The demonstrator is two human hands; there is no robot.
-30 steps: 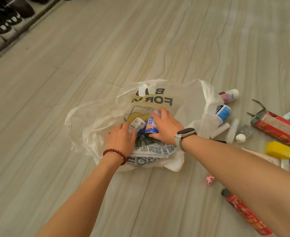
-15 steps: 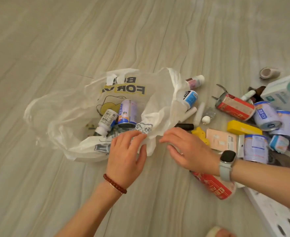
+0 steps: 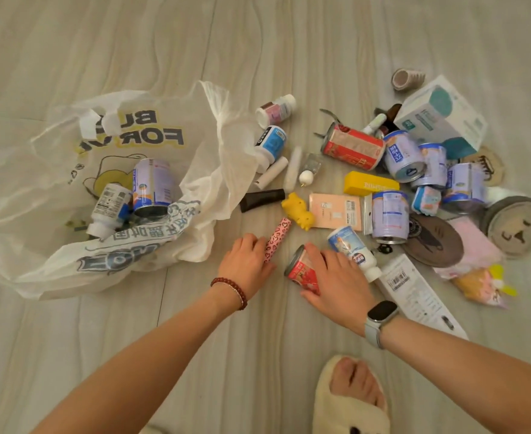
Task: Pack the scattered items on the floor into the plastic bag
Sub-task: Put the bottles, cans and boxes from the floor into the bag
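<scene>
We are reaching both arms forward and down over the floor (image 3: 257, 42). Our right hand (image 3: 336, 278) is curling its grip around the red can (image 3: 300, 270). Our left hand (image 3: 247, 261) is resting palm-down, fingers relaxed and apart, touching the pink tube (image 3: 276, 238). The plastic bag (image 3: 70, 170) is lying open just left, holding a can and a bottle.

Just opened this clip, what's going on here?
A person is packing floor clutter into a plastic bag, which lies open on the left and already holds a can and a small bottle. The right hand is closing over a red can lying on its side, and the left hand is on a pink patterned tube. Most items lie scattered on the right.
</scene>
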